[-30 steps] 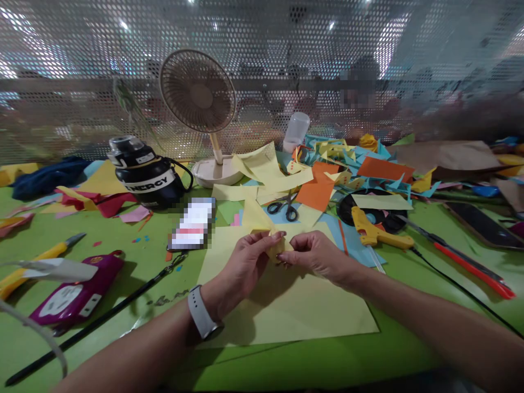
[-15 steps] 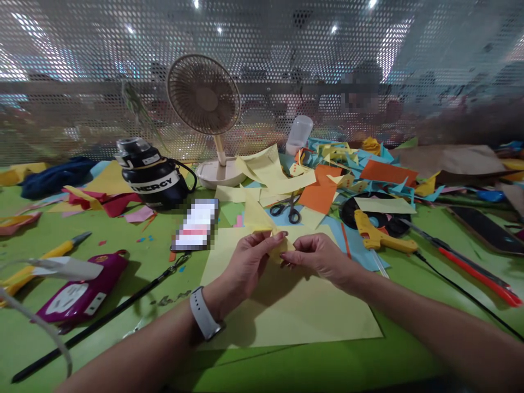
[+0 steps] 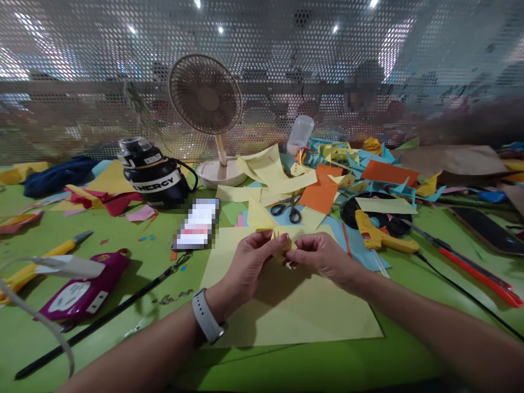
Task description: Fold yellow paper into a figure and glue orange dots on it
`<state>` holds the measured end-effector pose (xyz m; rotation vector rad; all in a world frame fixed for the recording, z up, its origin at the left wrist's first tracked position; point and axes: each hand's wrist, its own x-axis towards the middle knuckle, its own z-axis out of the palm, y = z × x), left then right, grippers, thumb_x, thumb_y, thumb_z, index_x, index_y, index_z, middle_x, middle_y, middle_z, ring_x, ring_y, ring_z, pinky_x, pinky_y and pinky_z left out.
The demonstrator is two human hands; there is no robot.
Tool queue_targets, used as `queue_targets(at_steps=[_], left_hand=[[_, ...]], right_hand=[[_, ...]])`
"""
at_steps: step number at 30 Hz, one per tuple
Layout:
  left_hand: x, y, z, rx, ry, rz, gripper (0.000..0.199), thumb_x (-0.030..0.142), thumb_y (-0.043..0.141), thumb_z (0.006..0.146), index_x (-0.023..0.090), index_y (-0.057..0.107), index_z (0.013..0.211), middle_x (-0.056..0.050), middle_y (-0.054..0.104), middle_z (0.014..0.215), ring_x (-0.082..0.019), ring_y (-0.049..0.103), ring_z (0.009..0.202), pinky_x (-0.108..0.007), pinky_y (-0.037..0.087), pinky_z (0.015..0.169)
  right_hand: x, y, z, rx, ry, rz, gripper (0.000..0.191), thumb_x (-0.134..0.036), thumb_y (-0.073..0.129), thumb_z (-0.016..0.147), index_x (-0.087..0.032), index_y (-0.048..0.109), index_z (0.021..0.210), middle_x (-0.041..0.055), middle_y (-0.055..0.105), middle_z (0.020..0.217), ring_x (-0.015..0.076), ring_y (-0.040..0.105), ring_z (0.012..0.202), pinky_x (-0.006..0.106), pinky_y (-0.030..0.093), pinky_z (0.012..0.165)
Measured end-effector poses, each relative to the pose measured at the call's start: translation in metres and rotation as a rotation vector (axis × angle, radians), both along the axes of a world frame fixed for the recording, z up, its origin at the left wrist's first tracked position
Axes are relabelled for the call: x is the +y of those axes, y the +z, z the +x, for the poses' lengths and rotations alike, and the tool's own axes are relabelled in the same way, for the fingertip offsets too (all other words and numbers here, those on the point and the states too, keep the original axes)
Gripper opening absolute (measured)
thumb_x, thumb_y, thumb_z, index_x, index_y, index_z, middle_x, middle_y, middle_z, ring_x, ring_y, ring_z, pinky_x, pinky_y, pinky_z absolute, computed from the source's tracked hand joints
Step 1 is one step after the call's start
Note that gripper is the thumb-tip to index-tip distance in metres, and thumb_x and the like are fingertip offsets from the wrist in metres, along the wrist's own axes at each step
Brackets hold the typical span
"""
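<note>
The left hand [image 3: 250, 265] and the right hand [image 3: 323, 254] meet over the middle of the frame, both grips closed on the folded yellow paper [image 3: 261, 216]. The left thumb presses the paper against the fingers, while the right thumb and fingers pinch its lower right edge. Compared with the first frame, the two hands keep nearly the same pose; the right fingertips sit slightly higher, and more of the paper's small, pale folds shows between them. Its pointed flap still rises toward the scissors [image 3: 291, 206]. Below, the large yellow sheet [image 3: 298, 316] lies flat on the green desk [image 3: 335, 363], unchanged. The whole scene appears a little farther right and lower in the frame: the fan [image 3: 208, 98] at upper left, the black bottle [image 3: 158, 183] at left and the yellow glue gun [image 3: 374, 234] right of centre have all shifted that way together, their arrangement on the desk looking the same.
</note>
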<state>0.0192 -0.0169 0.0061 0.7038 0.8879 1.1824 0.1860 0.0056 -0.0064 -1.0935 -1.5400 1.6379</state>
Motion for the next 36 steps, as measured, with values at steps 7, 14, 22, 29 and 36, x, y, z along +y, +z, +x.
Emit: queue_targets(at_steps=[7, 14, 22, 29, 36], left_hand=[[0.001, -0.001, 0.000, 0.045, -0.019, 0.015, 0.023, 0.030, 0.081, 0.064, 0.013, 0.067, 0.069, 0.000, 0.065, 0.062, -0.008, 0.056, 0.056, -0.018, 0.042, 0.054], [0.000, -0.003, 0.000, 0.048, -0.016, 0.004, 0.021, 0.030, 0.081, 0.064, 0.014, 0.068, 0.066, 0.000, 0.066, 0.061, -0.008, 0.055, 0.055, -0.019, 0.042, 0.054], [0.000, -0.005, 0.000, 0.076, -0.012, 0.036, 0.018, 0.029, 0.079, 0.066, 0.014, 0.069, 0.066, 0.001, 0.065, 0.062, -0.008, 0.054, 0.057, -0.019, 0.041, 0.057], [0.000, -0.004, -0.001, 0.059, -0.028, 0.044, 0.018, 0.029, 0.079, 0.067, 0.015, 0.069, 0.067, 0.001, 0.065, 0.062, -0.008, 0.055, 0.057, -0.020, 0.043, 0.058], [0.005, 0.003, -0.011, 0.087, -0.175, -0.044, 0.019, 0.028, 0.081, 0.064, 0.013, 0.071, 0.070, -0.002, 0.068, 0.067, -0.009, 0.058, 0.059, -0.019, 0.043, 0.057]], right_hand=[[0.001, -0.001, 0.000, -0.038, 0.012, 0.044, 0.028, -0.041, 0.074, 0.069, -0.013, 0.068, 0.068, 0.0015, 0.066, 0.064, 0.0092, 0.054, 0.058, 0.022, 0.038, 0.056], [0.001, -0.004, 0.000, -0.034, 0.025, 0.033, 0.029, -0.041, 0.074, 0.069, -0.013, 0.068, 0.067, 0.0009, 0.064, 0.062, 0.0086, 0.052, 0.056, 0.022, 0.036, 0.052], [0.000, -0.001, -0.001, -0.035, 0.024, 0.007, 0.029, -0.040, 0.076, 0.067, -0.013, 0.066, 0.064, 0.0001, 0.062, 0.059, 0.0074, 0.048, 0.052, 0.021, 0.031, 0.049], [-0.001, 0.004, -0.002, 0.013, 0.043, -0.044, 0.027, -0.038, 0.076, 0.067, -0.013, 0.068, 0.065, 0.0018, 0.066, 0.063, 0.0093, 0.054, 0.057, 0.022, 0.037, 0.054], [-0.003, 0.026, 0.005, 0.065, 0.054, -0.053, 0.022, -0.034, 0.066, 0.072, -0.013, 0.071, 0.070, 0.0032, 0.068, 0.066, 0.0131, 0.061, 0.066, 0.026, 0.045, 0.070]])
